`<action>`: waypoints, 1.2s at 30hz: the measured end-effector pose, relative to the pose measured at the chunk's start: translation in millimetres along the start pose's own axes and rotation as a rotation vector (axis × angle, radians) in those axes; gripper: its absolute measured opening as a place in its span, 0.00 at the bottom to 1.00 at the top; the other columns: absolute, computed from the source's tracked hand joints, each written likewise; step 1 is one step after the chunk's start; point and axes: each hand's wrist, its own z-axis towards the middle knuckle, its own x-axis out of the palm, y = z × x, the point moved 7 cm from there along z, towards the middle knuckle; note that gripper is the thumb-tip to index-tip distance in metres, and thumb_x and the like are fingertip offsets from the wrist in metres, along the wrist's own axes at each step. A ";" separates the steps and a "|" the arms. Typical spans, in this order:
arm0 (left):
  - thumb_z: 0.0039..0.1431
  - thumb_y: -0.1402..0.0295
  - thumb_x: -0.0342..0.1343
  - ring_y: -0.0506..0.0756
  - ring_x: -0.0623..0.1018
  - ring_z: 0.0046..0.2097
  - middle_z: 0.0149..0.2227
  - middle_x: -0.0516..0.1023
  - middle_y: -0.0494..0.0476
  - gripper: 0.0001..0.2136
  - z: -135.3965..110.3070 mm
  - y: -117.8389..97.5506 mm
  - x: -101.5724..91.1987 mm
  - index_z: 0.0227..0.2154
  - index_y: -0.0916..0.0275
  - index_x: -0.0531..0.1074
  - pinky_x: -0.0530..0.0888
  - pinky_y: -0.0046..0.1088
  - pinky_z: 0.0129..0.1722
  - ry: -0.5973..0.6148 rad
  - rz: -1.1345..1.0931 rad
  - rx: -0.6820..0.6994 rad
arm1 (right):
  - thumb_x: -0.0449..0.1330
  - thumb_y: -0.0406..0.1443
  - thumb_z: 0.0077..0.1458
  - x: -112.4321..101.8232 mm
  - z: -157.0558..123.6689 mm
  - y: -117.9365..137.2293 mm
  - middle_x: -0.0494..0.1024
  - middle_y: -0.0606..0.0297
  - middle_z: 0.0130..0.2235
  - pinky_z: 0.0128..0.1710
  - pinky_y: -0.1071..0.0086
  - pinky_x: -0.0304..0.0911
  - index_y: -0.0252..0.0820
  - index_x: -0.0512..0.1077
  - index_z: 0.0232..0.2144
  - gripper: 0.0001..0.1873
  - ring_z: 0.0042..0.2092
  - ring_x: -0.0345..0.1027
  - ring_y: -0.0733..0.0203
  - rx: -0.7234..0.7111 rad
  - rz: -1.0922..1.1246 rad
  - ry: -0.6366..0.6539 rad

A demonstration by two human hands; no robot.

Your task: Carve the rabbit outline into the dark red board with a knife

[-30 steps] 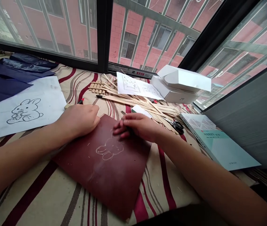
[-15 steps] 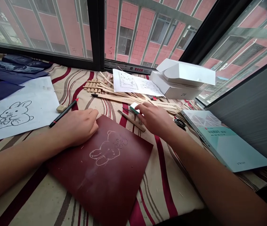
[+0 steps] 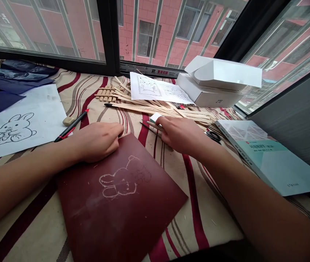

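Dark red board [image 3: 122, 214]: lies flat on the striped cloth [image 3: 198, 203], straight before the person, one corner towards the window; a pale rabbit outline [image 3: 123, 178] is scratched into its upper half.
Left hand [image 3: 98, 140]: rests on the board's far left edge, fingers curled in to a loose fist, thumb tip at the top corner; whether it pinches the edge I cannot tell.
Right hand [image 3: 182, 134]: off the board, just beyond its right upper edge, palm down, fingertips closed on a thin tool [image 3: 149, 125].
Thin tool: slim and stick-like, lying low over the cloth, its free end pointing left away from the fingers.
White and green block [image 3: 155, 117]: just behind the right fingertips, near the tool.
Wooden strips [image 3: 144, 107]: a loose heap behind both hands, with a printed sheet [image 3: 157, 91] lying on them.
Left side: a white sheet with a rabbit drawing [image 3: 20, 125], a red and black pen [image 3: 71, 125] and a small eraser [image 3: 67, 120] beside it, dark blue sheets [image 3: 7, 83] further back.
Right side: scissors [image 3: 213, 136] near the right wrist, a pale green book [image 3: 269, 156], and an open white box [image 3: 215, 85] by the window.
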 end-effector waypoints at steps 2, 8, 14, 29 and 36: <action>0.60 0.68 0.46 0.61 0.77 0.36 0.35 0.78 0.59 0.02 0.9 -2.7 -1.9 0.32 0.56 0.63 0.68 0.36 0.38 0.011 -0.016 0.016 | 0.56 0.31 0.68 -9.3 0.6 -7.2 0.84 0.53 0.45 0.32 0.62 0.51 0.37 0.76 0.53 0.14 0.36 0.72 0.55 0.007 0.204 -0.069; 0.60 0.69 0.47 0.60 0.77 0.37 0.37 0.80 0.58 0.05 1.5 -5.1 -2.8 0.33 0.57 0.67 0.69 0.36 0.40 0.001 -0.041 0.046 | 0.74 0.42 0.58 -28.0 -5.9 -25.6 0.72 0.68 0.29 0.27 0.67 0.52 0.39 0.78 0.39 0.14 0.28 0.58 0.68 -0.083 1.248 -0.175; 0.60 0.69 0.46 0.61 0.79 0.37 0.36 0.81 0.59 0.05 1.0 -6.5 -4.4 0.32 0.57 0.67 0.69 0.36 0.38 -0.025 -0.026 0.046 | 0.72 0.36 0.55 -24.3 -3.6 -4.1 0.71 0.68 0.32 0.33 0.68 0.64 0.43 0.74 0.33 0.09 0.33 0.64 0.65 -0.195 1.728 -0.161; 0.64 0.64 0.43 0.62 0.82 0.40 0.40 0.83 0.61 0.12 1.1 2.6 3.4 0.38 0.59 0.72 0.74 0.40 0.44 -0.143 -0.101 0.068 | 0.56 0.25 0.48 5.3 41.8 73.6 0.70 0.70 0.29 0.23 0.78 0.62 0.41 0.63 0.32 0.09 0.26 0.67 0.71 -0.124 2.183 0.097; 0.65 0.65 0.42 0.63 0.83 0.45 0.44 0.84 0.62 0.13 0.2 1.0 3.9 0.39 0.59 0.72 0.75 0.40 0.46 -0.078 -0.067 0.051 | 0.58 0.29 0.56 10.7 46.5 70.6 0.69 0.71 0.26 0.21 0.78 0.62 0.38 0.68 0.31 0.02 0.24 0.64 0.71 -0.142 2.271 0.119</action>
